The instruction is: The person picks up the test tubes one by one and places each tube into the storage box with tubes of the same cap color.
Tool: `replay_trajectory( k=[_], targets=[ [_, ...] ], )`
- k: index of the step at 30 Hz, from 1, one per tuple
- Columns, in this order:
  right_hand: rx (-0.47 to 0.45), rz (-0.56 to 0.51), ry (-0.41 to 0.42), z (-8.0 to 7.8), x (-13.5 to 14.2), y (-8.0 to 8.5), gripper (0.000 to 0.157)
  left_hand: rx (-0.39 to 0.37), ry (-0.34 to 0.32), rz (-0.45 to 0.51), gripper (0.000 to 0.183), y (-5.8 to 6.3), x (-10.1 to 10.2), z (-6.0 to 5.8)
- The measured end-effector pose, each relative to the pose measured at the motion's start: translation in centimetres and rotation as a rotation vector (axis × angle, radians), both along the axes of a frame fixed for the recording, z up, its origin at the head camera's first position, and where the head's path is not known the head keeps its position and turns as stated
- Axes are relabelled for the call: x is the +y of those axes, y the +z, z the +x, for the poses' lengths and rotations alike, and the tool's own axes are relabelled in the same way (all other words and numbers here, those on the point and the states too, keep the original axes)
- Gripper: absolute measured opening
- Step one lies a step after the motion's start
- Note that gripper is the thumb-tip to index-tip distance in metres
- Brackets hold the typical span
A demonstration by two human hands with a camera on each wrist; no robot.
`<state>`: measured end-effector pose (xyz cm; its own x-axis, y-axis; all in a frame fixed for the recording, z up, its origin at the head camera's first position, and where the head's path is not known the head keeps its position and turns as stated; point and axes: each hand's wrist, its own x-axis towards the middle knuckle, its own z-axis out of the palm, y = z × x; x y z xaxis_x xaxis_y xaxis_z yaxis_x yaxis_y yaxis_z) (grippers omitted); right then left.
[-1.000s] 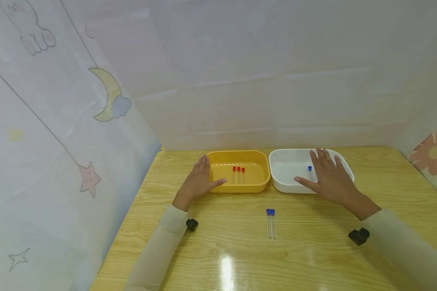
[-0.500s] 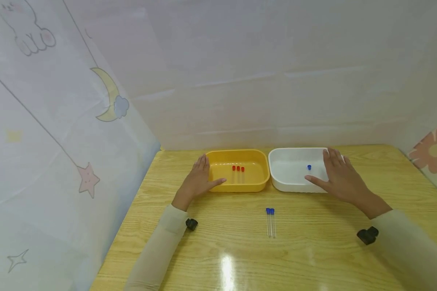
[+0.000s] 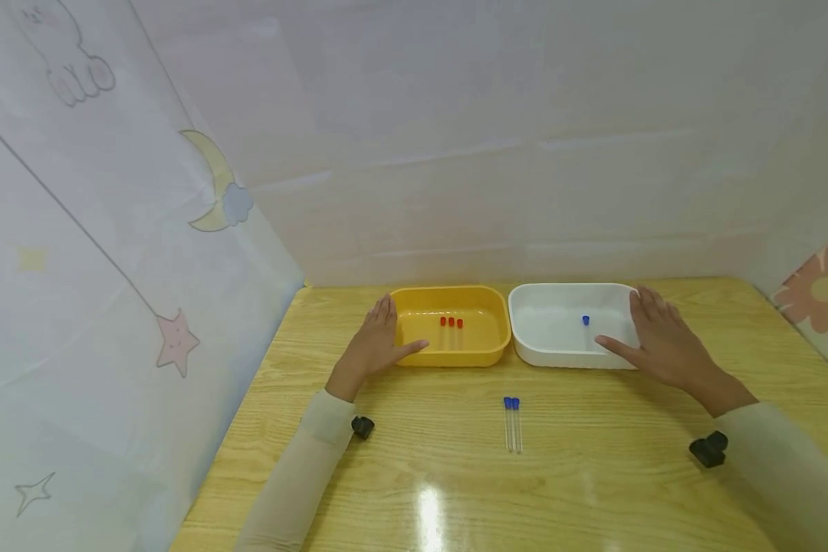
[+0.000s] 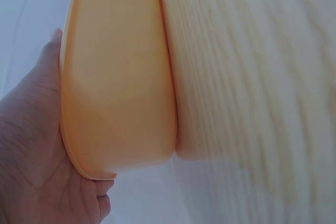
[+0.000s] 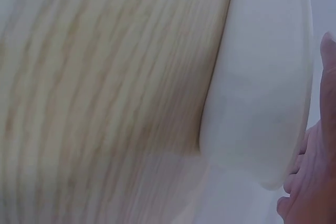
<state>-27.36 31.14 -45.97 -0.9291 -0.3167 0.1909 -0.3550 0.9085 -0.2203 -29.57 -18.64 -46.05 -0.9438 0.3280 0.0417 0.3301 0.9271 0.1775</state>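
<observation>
My left hand (image 3: 369, 345) rests at the left end of a yellow tray (image 3: 455, 358), fingers extended and thumb over its front rim. In the left wrist view the palm lies along the rim of that tray (image 4: 121, 77). My right hand (image 3: 669, 345) is spread at the right end of a white tray (image 3: 559, 359), thumb over the front rim. The right wrist view has its fingers (image 5: 296, 182) right at the tray's rim. Three red-capped tubes (image 3: 451, 323) lie inside the yellow tray, one blue-capped tube (image 3: 586, 320) inside the white one.
Two clear tubes with blue caps (image 3: 513, 422) lie side by side on the wooden table (image 3: 579, 491), in front of the trays. Both trays stand side by side near the back edge, before a pale wall covering (image 3: 455, 153). Black wrist cameras (image 3: 708, 449) sit on both forearms.
My right hand has shifted right, from over the white tray to its right end, showing more of the tray. The left hand has stayed put, and the tubes lie as before.
</observation>
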Motion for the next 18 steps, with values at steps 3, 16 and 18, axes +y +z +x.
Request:
replay_trajectory(
  k=[3, 16, 18],
  targets=[
    [0.001, 0.003, 0.003, -0.12, 0.38, -0.34, 0.103, -0.004, 0.000, -0.002, 0.115, 0.05, 0.01, 0.02],
    [-0.025, -0.003, 0.024, -0.56, 0.90, -1.05, 0.102, 0.006, -0.002, 0.006, 0.114, 0.21, 0.04, 0.22],
    [-0.032, -0.010, 0.027, -0.53, 0.88, -1.08, 0.101, 0.008, -0.001, 0.006, 0.114, 0.20, 0.04, 0.24]
  ],
)
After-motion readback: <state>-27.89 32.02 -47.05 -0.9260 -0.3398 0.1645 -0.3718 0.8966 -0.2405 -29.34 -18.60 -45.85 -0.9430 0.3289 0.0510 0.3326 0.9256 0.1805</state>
